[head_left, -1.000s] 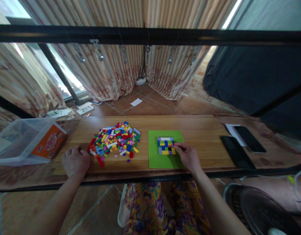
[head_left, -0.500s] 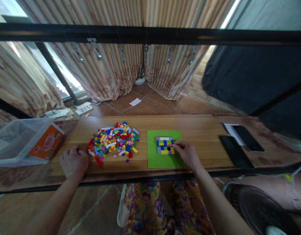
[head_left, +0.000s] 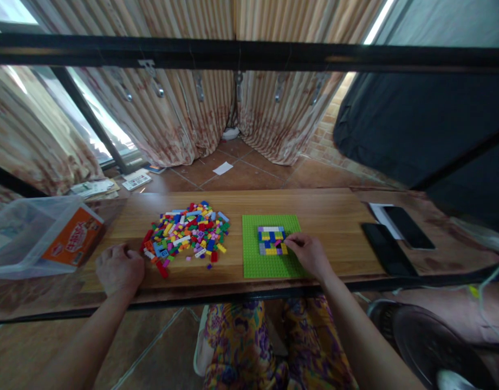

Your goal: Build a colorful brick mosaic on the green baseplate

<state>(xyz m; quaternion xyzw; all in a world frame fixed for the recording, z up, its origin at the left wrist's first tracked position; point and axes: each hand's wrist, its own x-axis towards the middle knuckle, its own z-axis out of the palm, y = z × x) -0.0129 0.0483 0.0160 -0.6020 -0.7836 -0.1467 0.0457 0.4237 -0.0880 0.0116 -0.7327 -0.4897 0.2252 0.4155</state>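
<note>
On the green baseplate point(head_left: 253, 265) lies a flat block of toy bricks point(head_left: 269, 236) in blue, yellow, white, grey and purple. My right hand point(head_left: 310, 252) reaches in from the right, thumb and forefinger pinched at the block's right edge. A small pink brick point(head_left: 278, 243) shows at those fingertips; part of it is hidden. My left hand point(head_left: 120, 269) rests knuckles up on the wooden board, its fingers curled under. Just beside it spreads a heap of loose coloured bricks point(head_left: 188, 230), with a red brick point(head_left: 162, 270) nearby.
A clear plastic box point(head_left: 25, 216) with an orange label stands at the far left. Two dark phones point(head_left: 385, 249) and a white paper point(head_left: 381, 214) lie at the right. A black bar point(head_left: 249, 54) crosses ahead, before the curtains point(head_left: 184, 119).
The view has shifted slightly. My right hand stays at the block's right edge, and its fingertips have drawn slightly to the right against the bricks. My left hand keeps its place.
</note>
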